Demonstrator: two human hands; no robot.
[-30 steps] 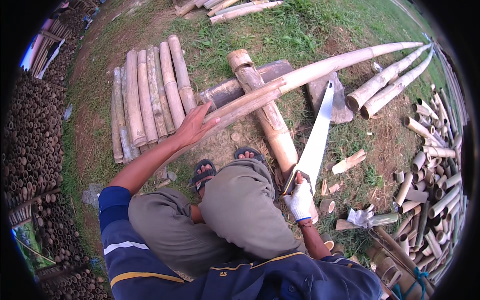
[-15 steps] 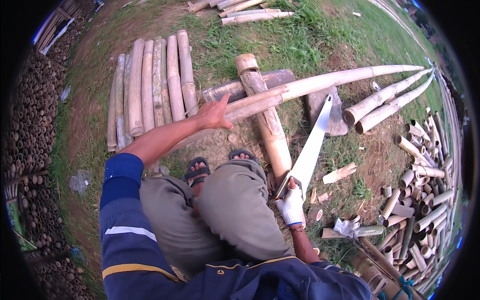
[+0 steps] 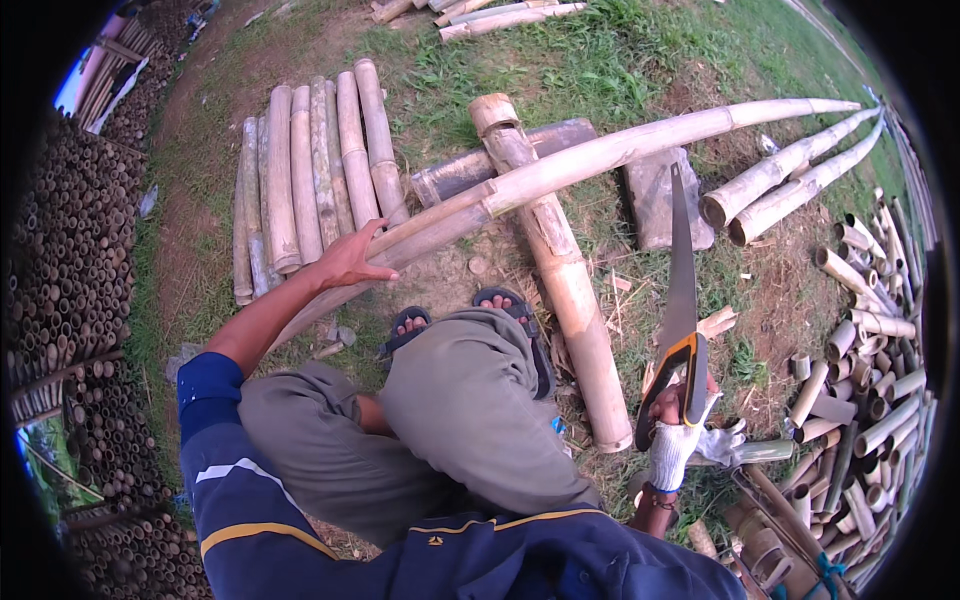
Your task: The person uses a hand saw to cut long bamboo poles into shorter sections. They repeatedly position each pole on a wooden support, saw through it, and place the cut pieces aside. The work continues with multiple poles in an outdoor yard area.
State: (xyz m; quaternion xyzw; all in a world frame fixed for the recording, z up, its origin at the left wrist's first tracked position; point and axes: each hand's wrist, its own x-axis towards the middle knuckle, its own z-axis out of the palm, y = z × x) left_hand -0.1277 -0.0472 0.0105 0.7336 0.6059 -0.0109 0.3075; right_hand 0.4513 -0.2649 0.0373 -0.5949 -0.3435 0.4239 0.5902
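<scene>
A long bamboo pole (image 3: 620,150) runs slantwise from near my left forearm to the far right. It rests across a thick bamboo log (image 3: 575,300) with a notch cut near its far end. My left hand (image 3: 350,258) is bare and straddles the pole, thumb on the near side and the other fingers over the far side, partly hidden. At the right, my right hand (image 3: 675,430), in a white glove with bare fingertips, grips the black and yellow handle of a handsaw (image 3: 681,260). The saw's blade points away from me, apart from the log.
Cut bamboo lengths (image 3: 300,175) lie side by side at the left. A dark bamboo piece (image 3: 450,180) lies under the log. Beyond the saw is a flat stone block (image 3: 655,210), near two bamboo poles (image 3: 775,205). Bamboo offcuts (image 3: 870,420) are heaped at right.
My right hand has swung the saw rightward, away from the log, and its blade has turned. My left hand has shifted left along the pole. The view has moved slightly.
</scene>
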